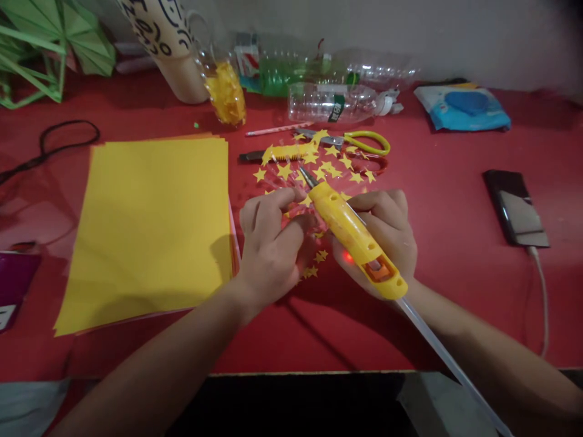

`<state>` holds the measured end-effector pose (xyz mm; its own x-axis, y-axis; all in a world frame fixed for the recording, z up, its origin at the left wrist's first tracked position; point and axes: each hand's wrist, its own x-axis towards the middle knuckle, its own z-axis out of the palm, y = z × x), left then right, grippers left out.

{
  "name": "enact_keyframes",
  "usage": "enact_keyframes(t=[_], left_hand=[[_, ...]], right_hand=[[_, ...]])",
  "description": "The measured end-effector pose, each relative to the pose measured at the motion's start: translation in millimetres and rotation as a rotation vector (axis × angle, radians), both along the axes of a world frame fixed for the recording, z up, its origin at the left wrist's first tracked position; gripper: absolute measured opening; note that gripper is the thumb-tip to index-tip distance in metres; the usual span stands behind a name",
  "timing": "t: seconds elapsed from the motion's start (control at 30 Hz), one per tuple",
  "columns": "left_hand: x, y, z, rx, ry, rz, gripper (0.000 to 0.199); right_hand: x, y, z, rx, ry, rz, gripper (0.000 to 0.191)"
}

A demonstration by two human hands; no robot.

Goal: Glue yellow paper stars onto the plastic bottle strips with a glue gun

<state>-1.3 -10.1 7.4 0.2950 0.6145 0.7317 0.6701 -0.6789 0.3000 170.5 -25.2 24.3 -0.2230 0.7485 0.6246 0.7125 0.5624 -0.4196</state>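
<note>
My right hand [392, 237] is wrapped round a yellow glue gun [348, 227], whose metal nozzle points up and left and whose clear glue stick trails out behind. A red light glows near its handle. My left hand [273, 243], fingers curled, is at the near left edge of a clear plastic piece [298, 209] dotted with small yellow paper stars [285, 171]. Its thumb and finger come together beside the piece; what is between them is hidden. More stars [311, 272] show between my hands.
A yellow paper stack [155, 224] lies left. Behind the stars are a cutter [277, 153], scissors [367, 142] and a pencil [277, 129]. Farther back stand a cup [182, 76], a jar [226, 94] and bottles [328, 103]. A wipes pack [462, 108] and a phone [516, 207] are right.
</note>
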Motion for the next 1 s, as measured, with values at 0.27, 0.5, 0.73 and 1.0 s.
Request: enact_keyframes(t=[0.27, 0.5, 0.73, 1.0], left_hand=[[3.1, -2.0, -0.8, -0.026, -0.010, 0.009, 0.007], [4.2, -2.1, -1.3, -0.014, -0.031, -0.005, 0.008], [4.5, -2.5, -0.8, -0.021, -0.040, -0.017, 0.009], [4.3, -2.3, -0.4, -0.036, -0.037, -0.011, 0.007]], right_hand=[[-2.7, 0.9, -1.8, 0.039, -0.014, -0.041, 0.009], [-5.3, 0.6, -2.9, 0.030, -0.014, -0.071, 0.011], [-5.1, 1.4, -4.8, 0.055, -0.016, -0.075, 0.010], [-4.6, 0.7, -4.3, 0.048, -0.022, -0.062, 0.010]])
